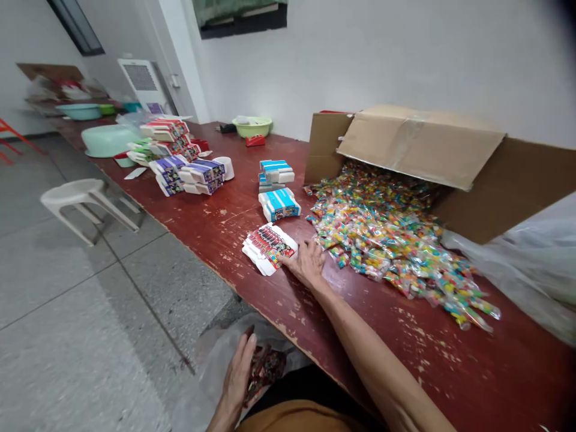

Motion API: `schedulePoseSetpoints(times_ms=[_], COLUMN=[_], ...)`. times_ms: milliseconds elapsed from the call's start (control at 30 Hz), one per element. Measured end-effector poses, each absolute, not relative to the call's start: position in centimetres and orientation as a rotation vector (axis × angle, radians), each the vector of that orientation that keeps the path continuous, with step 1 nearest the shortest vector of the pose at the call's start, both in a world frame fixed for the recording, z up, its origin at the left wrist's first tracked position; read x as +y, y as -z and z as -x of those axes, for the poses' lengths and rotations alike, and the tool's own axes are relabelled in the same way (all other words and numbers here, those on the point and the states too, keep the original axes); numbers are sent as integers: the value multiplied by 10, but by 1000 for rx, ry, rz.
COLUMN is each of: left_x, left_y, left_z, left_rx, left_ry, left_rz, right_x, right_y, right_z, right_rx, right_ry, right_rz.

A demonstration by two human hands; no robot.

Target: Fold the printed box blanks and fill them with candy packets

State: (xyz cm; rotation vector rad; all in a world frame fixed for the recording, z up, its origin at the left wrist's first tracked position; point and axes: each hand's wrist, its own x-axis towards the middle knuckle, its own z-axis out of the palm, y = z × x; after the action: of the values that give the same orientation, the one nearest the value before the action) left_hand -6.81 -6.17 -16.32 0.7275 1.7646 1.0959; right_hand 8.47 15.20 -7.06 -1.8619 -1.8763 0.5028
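Observation:
My right hand (308, 263) is at the near right edge of a fanned stack of flat red-and-white printed cartons (265, 245) on the table. Its thumb rests on the top carton and its fingers curl beside the stack's edge. Low in the view, below the table edge, my left hand (239, 369) has its fingers stretched out and holds nothing I can see. Next to it, a clear plastic bag (204, 360) contains red printed pieces (266, 369), too blurred to name. A large heap of small clear packets of colourful candy (373, 231) lies right of my right hand.
An open cardboard box (418, 144) lies on its side behind the candy. Blue carton bundles (279, 204) and purple ones (202, 174) stand farther along the red table (207, 225). A green basin (252, 126) is near the wall; a white stool (90, 195) stands left.

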Motion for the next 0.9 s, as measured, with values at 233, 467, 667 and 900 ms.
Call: schedulePoseSetpoints(times_ms=[233,467,667,900], left_x=[-51,-25,-16,-31], left_y=[131,38,11,32], left_z=[96,94,50,32], left_rx=[1772,1592,760,495], left_ry=[-1280,-1612,-828,-792], left_rz=[-815,-948,-775,-609], right_x=[154,120,65,49], right_y=[74,38,9,6], right_z=[-88,-122,-133,-139], right_rx=[-1322,-1321,-1366,-1378], right_ry=[-885,-1339,-1707,-1837], right_rz=[1572,1129,696,643])
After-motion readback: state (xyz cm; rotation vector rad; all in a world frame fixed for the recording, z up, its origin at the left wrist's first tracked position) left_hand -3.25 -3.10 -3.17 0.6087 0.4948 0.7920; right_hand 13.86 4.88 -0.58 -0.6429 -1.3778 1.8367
